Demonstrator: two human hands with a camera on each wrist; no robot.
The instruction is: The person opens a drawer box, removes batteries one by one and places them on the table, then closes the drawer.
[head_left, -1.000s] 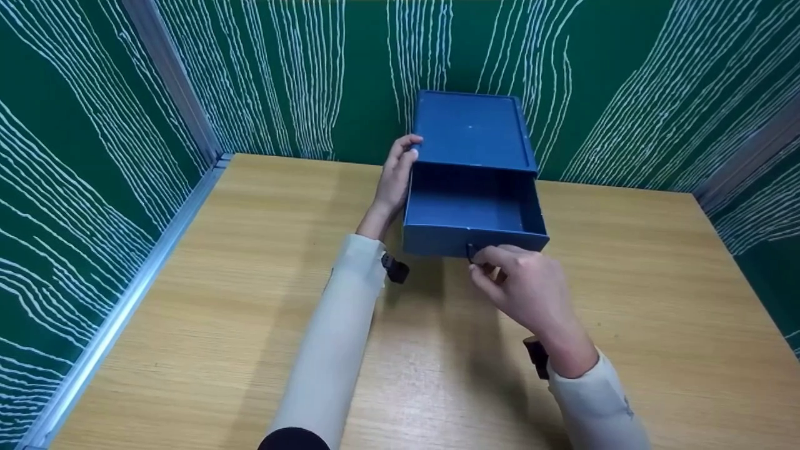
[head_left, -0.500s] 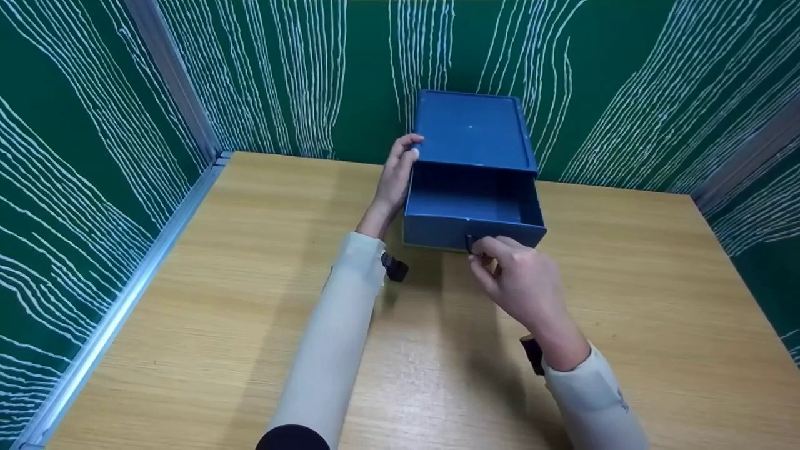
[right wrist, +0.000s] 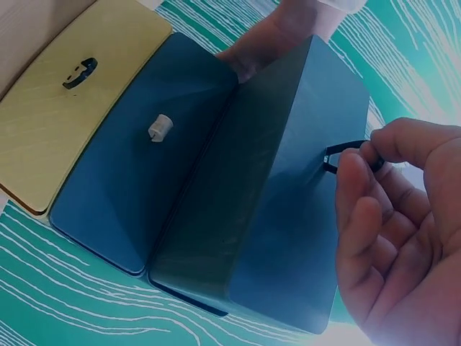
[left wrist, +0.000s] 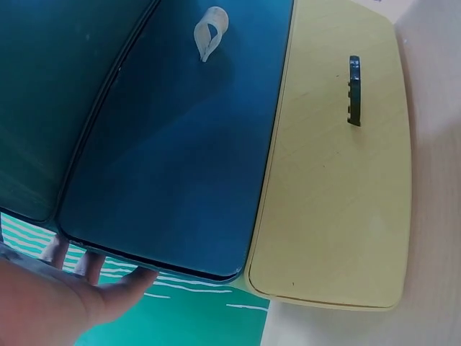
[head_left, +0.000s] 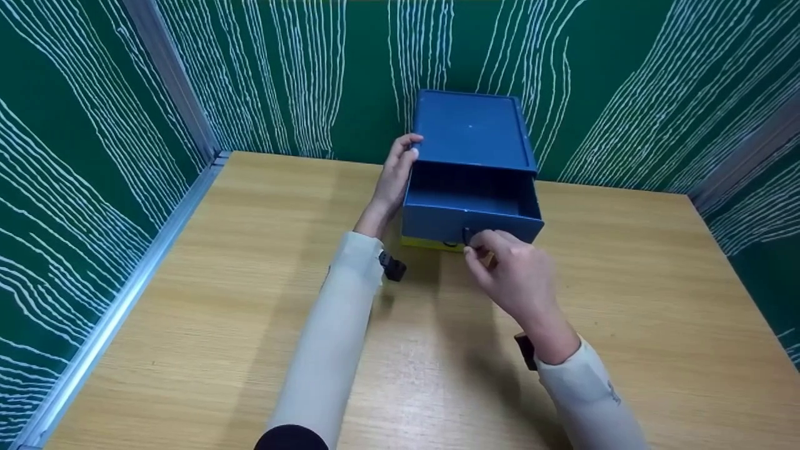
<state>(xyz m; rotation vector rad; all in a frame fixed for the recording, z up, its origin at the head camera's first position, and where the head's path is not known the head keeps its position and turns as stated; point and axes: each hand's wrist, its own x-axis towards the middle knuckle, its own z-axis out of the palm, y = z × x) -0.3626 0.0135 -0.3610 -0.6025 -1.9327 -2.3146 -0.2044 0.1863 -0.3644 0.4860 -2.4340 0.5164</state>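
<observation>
A blue drawer cabinet (head_left: 470, 128) stands against the back wall, its top drawer (head_left: 437, 222) pulled partway out. Nothing shows inside the visible part of that drawer. My right hand (head_left: 515, 269) pinches the black loop handle (right wrist: 353, 146) on the drawer's front between thumb and fingertips. Against the cabinet's left side lies my left hand (head_left: 392, 178), its fingers extended along the side wall and reaching the top edge. Below, the left wrist view shows a closed blue middle drawer (left wrist: 173, 158) with a whitish loop pull (left wrist: 211, 32), then a closed yellow bottom drawer (left wrist: 331, 194) with a black handle (left wrist: 354, 90).
The cabinet sits at the far edge of a wooden table (head_left: 281, 250). Green panels with white wavy lines (head_left: 365, 81) enclose the back and sides. A metal rail (head_left: 125, 300) runs along the left edge.
The top drawer has slid inward, the right hand moving away from me with its handle. A strip of yellow drawer now shows beneath it. The left hand has stayed in place.
</observation>
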